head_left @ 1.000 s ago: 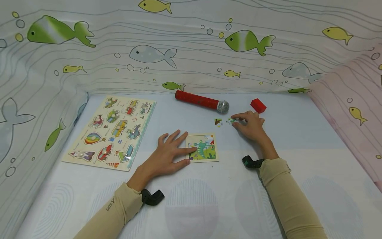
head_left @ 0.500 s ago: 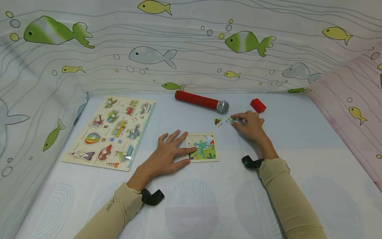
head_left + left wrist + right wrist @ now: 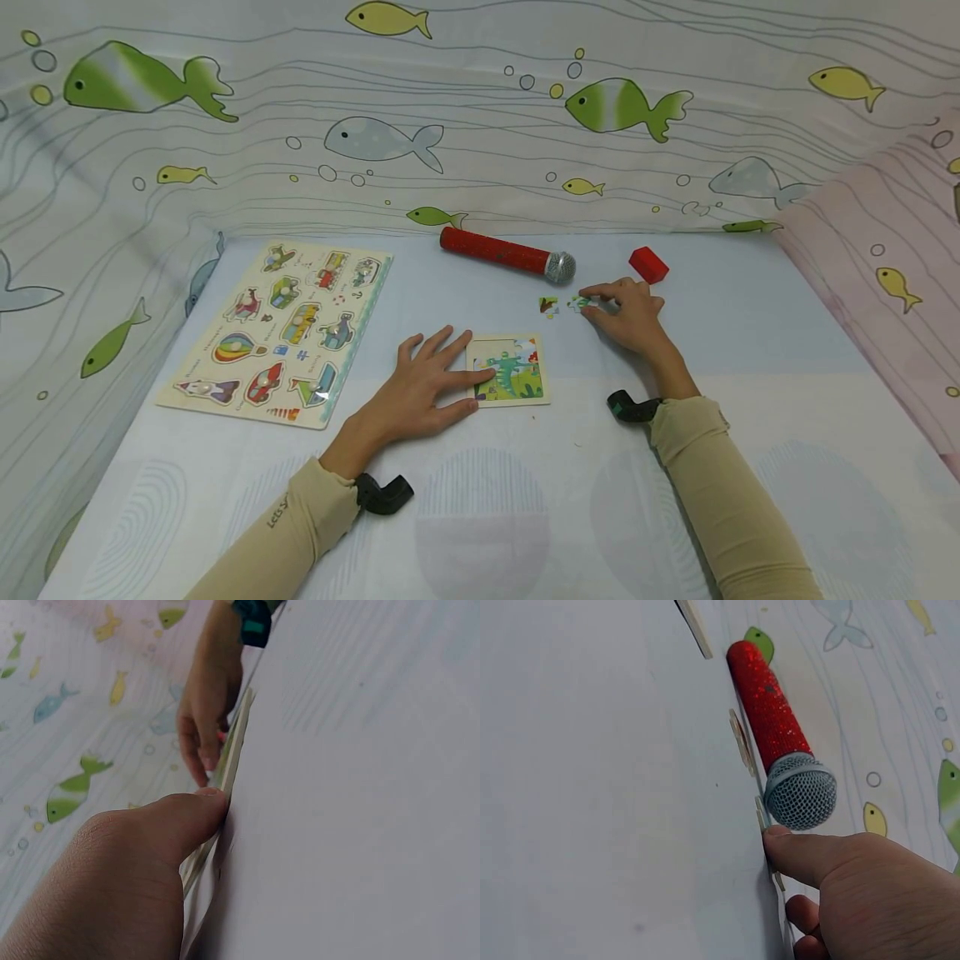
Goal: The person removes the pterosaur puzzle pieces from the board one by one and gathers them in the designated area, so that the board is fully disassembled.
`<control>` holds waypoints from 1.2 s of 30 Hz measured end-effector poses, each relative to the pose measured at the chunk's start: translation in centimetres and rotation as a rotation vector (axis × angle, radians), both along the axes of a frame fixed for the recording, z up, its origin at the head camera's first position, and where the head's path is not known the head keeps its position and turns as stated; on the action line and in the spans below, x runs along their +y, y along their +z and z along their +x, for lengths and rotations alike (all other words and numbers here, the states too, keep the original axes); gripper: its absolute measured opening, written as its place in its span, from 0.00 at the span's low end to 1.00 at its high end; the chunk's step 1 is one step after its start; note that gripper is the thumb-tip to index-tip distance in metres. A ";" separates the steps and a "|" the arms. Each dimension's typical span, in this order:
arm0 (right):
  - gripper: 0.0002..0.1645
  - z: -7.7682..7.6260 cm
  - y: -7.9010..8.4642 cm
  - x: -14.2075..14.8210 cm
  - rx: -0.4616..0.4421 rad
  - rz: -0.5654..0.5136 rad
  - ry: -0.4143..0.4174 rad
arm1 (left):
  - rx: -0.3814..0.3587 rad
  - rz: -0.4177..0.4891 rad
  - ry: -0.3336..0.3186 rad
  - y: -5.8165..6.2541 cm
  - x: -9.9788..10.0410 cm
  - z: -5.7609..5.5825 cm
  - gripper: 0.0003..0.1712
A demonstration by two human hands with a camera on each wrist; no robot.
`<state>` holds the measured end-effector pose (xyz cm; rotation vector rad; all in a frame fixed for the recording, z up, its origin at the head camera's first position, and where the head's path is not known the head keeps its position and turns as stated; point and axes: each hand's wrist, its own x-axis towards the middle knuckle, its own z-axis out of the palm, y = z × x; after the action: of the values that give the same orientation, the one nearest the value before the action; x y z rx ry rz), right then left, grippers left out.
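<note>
My left hand [image 3: 420, 396] rests with spread fingers on the left side of a small square jigsaw puzzle [image 3: 517, 387] with a green dinosaur picture and a pale wooden frame. In the left wrist view its thumb [image 3: 187, 817] lies along the puzzle's edge [image 3: 238, 742]. Up and to the right, my right hand [image 3: 633, 321] pinches a puzzle piece [image 3: 577, 304] at the tabletop between thumb and forefinger; the fingers partly cover it. A second puzzle piece [image 3: 549, 306], brown and green, lies flat just left of it.
A red microphone [image 3: 498, 252] with a silver head lies behind the pieces. Beyond the right hand sits a red block [image 3: 649, 265]. At left lies a large board [image 3: 213, 342] of vehicle pictures. Fish-patterned cloth [image 3: 487, 92] rises at the back and sides.
Both hands and the puzzle pieces hold their places. Only the hanging cloth at the left has shifted slightly.
</note>
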<state>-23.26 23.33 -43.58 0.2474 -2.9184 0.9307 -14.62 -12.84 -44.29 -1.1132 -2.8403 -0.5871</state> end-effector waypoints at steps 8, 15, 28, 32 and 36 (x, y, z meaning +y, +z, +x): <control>0.21 -0.2 0.0 -0.1 -0.008 -0.033 -0.029 | 0.009 -0.003 -0.006 0.0 0.0 -0.1 0.26; 0.19 -0.1 0.6 -0.9 0.045 -0.121 0.032 | 0.014 0.006 -0.010 0.0 0.1 -0.2 0.25; 0.17 1.3 2.1 -5.4 -0.096 -0.033 0.424 | -0.009 -0.007 0.004 0.2 0.0 0.0 0.25; 0.17 1.8 2.3 -6.4 -0.133 -0.001 0.488 | -0.004 -0.008 0.002 0.1 0.0 0.0 0.25; 0.17 2.2 2.4 -6.9 -0.156 0.025 0.512 | -0.001 -0.009 0.001 0.1 0.0 0.0 0.25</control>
<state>-21.07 16.44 -41.15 1.0026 -3.0655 1.0027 -14.60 -12.85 -44.19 -1.1129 -2.8472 -0.5765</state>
